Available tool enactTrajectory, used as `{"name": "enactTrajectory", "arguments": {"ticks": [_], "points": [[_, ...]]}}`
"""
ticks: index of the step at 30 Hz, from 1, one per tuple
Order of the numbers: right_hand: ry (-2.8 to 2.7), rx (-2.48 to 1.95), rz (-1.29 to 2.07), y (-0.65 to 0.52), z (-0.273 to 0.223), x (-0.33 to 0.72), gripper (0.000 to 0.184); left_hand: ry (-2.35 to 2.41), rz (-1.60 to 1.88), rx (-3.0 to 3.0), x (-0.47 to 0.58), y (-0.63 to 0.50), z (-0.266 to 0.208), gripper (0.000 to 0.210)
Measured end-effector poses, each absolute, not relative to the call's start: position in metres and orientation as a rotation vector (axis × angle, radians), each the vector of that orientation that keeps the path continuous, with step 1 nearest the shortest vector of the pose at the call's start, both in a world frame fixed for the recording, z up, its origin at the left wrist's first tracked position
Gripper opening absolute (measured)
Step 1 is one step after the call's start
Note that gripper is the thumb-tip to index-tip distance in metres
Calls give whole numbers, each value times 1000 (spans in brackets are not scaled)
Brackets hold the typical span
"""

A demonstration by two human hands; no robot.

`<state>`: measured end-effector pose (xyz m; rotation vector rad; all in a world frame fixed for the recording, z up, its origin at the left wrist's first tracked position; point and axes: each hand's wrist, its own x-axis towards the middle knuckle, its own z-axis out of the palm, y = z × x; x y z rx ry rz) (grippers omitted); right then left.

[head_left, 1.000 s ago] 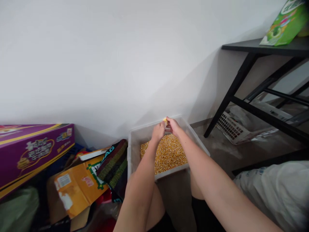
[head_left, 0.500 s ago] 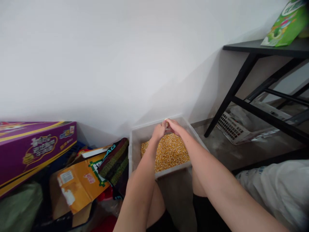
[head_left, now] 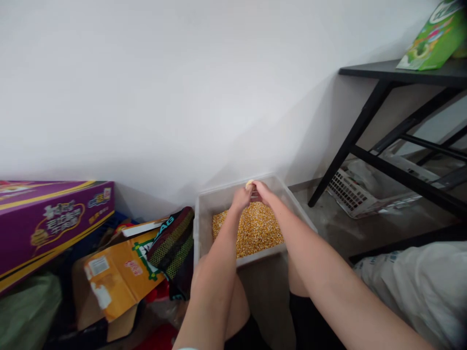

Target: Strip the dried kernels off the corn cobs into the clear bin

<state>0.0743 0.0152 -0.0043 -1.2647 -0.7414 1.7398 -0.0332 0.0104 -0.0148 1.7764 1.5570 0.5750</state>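
Note:
My left hand (head_left: 241, 198) and my right hand (head_left: 263, 192) are closed together around a corn cob (head_left: 249, 183). Only its pale yellow end shows above the fingers; the rest is hidden by my hands. Beneath them lies a bed of loose yellow corn kernels (head_left: 259, 231) inside a whitish plastic bin (head_left: 216, 192). Both hands are above the far part of the bin, apart from its rim.
A purple carton (head_left: 54, 223), an orange cardboard box (head_left: 124, 274) and a dark mesh bag (head_left: 173, 243) crowd the left. At right stand a black table (head_left: 383, 73) with a green package (head_left: 430, 41), a white basket (head_left: 350, 194) below and a white sack (head_left: 419, 287).
More of the corn cob's pale end shows above my fingers. My hands have shifted only slightly over the bin, and the camera view has moved a little.

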Motion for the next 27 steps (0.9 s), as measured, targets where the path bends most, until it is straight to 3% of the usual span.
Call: {"name": "enactTrajectory", "arguments": {"ticks": [12,17,22,27], "points": [[-915,-1208,1702,14,1,75,16,1764,552,1917,-38,2,-5,46],[-919,-1112,1844,10,9,78,13,1645,547,1901,-47,5,-4,35],[-826,-1057,1912,9,12,81,22,1752,552,1884,-48,2,-2,38],[-1032,-1355,1551,12,3,72,34,1858,495,1956,-36,-12,2,43]]}}
